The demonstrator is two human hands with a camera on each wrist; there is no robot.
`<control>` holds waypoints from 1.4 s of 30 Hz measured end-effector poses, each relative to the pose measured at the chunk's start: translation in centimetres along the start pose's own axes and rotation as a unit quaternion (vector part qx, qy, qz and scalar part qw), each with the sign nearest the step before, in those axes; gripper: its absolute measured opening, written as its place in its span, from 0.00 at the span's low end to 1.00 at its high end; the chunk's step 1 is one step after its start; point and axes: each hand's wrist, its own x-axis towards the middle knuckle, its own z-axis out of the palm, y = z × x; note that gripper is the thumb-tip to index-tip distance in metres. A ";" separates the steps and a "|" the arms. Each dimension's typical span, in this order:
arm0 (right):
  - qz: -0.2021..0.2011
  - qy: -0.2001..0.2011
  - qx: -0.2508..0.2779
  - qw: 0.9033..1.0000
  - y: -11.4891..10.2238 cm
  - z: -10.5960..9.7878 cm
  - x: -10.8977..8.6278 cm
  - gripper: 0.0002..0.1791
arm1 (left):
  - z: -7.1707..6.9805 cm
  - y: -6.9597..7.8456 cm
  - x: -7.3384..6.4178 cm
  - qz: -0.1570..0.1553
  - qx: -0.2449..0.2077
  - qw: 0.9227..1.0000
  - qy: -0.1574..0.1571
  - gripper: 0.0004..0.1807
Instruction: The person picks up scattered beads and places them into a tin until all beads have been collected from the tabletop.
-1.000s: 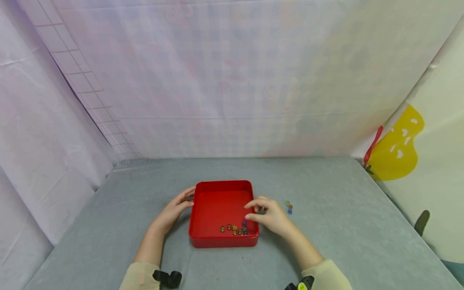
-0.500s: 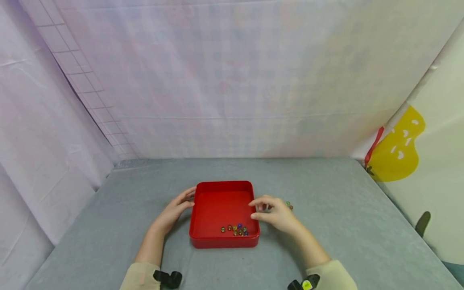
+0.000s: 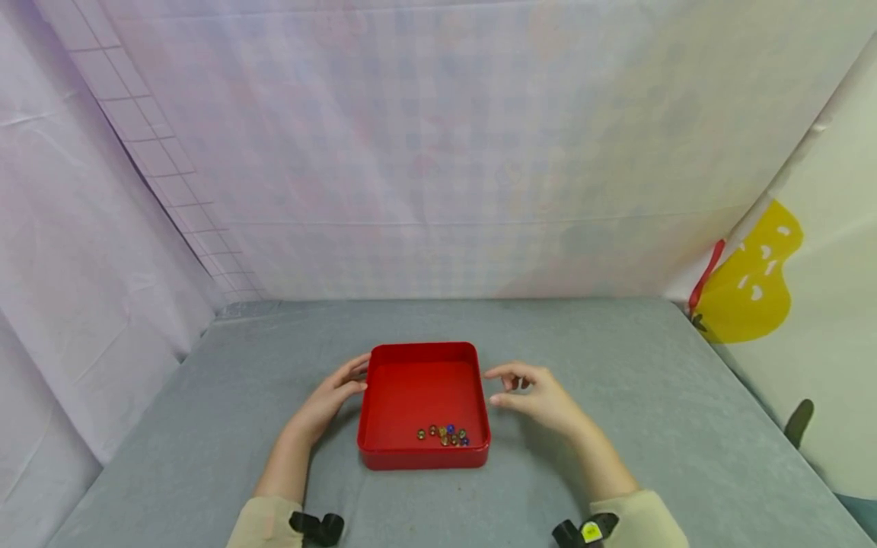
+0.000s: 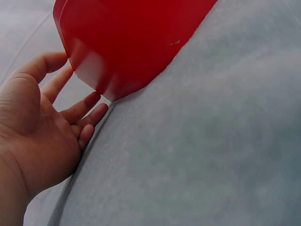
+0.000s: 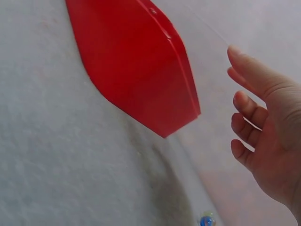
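A square red tray [image 3: 419, 388] lies on the grey cloth, with several glass marbles [image 3: 444, 438] gathered in its near right part. My left hand [image 3: 326, 399] touches the tray's left side with its fingertips; the left wrist view shows the slightly bent fingers [image 4: 81, 108] against the red wall. To the right of the tray, apart from it, my right hand [image 3: 541, 396] hovers with thumb and fingers spread and nothing between them. A blue marble [image 5: 207, 220] sits on the cloth at the bottom of the right wrist view; in the head view the hand hides that spot.
Grey cloth [image 3: 274, 335] covers the table around the tray. A pale patterned curtain [image 3: 425, 152] hangs behind, and white cloth sheets [image 3: 82, 251] close the sides. A yellow printed shape [image 3: 750, 281] shows on the right sheet.
My right hand has drawn back to the right from over the tray's right edge, covering the loose marbles on the cloth. A blue marble in the tray has rolled left. My left hand stays put.
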 end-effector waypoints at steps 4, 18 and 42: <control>-0.015 0.007 -0.006 1.000 -0.3 -0.7 -0.2 0.16 | 0.0 0.1 0.0 -0.002 0.000 1.000 0.001 0.29; 0.020 0.022 -0.012 0.999 0.9 -3.6 -0.9 0.16 | 0.1 0.1 0.0 -0.006 -0.004 1.000 0.006 0.29; 0.071 0.069 -0.005 0.995 3.8 -5.5 -2.0 0.14 | 0.1 0.2 0.0 -0.013 -0.002 1.000 0.007 0.29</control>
